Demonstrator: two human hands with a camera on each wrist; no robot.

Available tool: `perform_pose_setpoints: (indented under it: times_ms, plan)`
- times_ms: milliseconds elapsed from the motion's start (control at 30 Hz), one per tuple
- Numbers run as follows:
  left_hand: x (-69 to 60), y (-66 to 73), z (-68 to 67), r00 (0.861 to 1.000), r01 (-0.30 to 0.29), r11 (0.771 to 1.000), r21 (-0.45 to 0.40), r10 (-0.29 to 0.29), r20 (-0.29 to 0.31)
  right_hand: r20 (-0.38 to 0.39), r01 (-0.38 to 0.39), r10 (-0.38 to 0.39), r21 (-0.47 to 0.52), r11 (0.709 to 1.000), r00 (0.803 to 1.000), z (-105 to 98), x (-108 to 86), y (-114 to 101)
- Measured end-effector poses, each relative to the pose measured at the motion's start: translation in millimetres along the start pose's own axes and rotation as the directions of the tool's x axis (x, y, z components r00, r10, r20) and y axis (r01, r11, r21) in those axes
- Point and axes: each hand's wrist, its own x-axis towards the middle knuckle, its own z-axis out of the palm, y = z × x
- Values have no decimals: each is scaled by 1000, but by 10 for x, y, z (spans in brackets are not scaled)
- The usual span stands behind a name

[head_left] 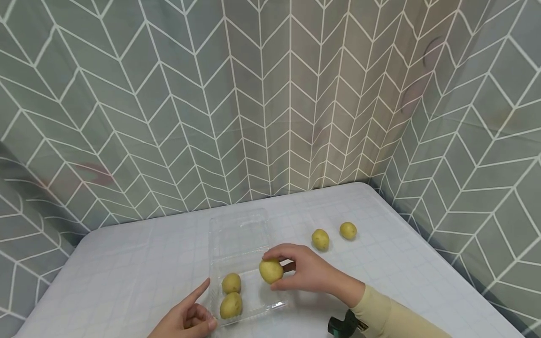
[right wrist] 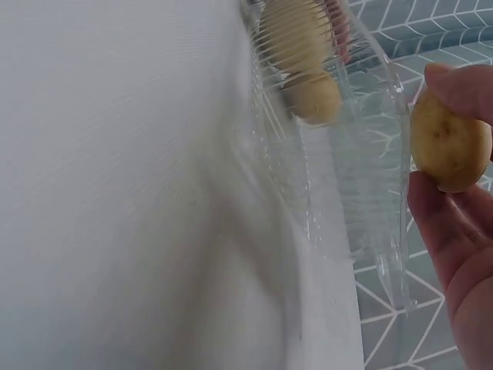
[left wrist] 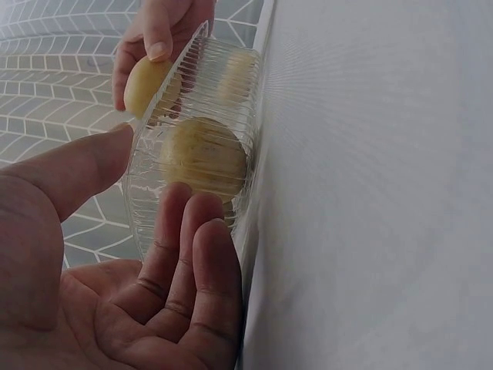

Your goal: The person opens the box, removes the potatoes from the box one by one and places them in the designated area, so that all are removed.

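Observation:
A clear plastic container (head_left: 255, 293) stands open on the table, with two potatoes (head_left: 231, 283) (head_left: 230, 306) one in front of the other along its left side. My right hand (head_left: 310, 272) pinches another potato (head_left: 271, 271) between thumb and fingers above the container's right part; the right wrist view shows this potato (right wrist: 449, 142) beside the rim. At the container's front left corner is my left hand (head_left: 186, 314), index finger extended, other fingers bent. In the left wrist view, the fingertips (left wrist: 206, 231) of this hand lie against or close to the ribbed wall (left wrist: 231, 116).
The container's clear lid (head_left: 241, 234) lies folded back behind it. Two more potatoes (head_left: 320, 240) (head_left: 348, 230) lie on the white-covered table (head_left: 139, 263) at the back right. A patterned curtain (head_left: 270, 94) hangs behind the table and along its sides.

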Motion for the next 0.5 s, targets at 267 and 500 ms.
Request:
perform_pose_setpoints:
  times_ms: [267,500]
  plan:
    - [-1,5,-3,1000,-12,1000,8,12,4,-64,-44,44,-9,999,997,-108,-137,-10]
    - [0,15,3,1000,-6,1000,18,6,0,-91,-73,72,-6,997,993,-174,-240,22]
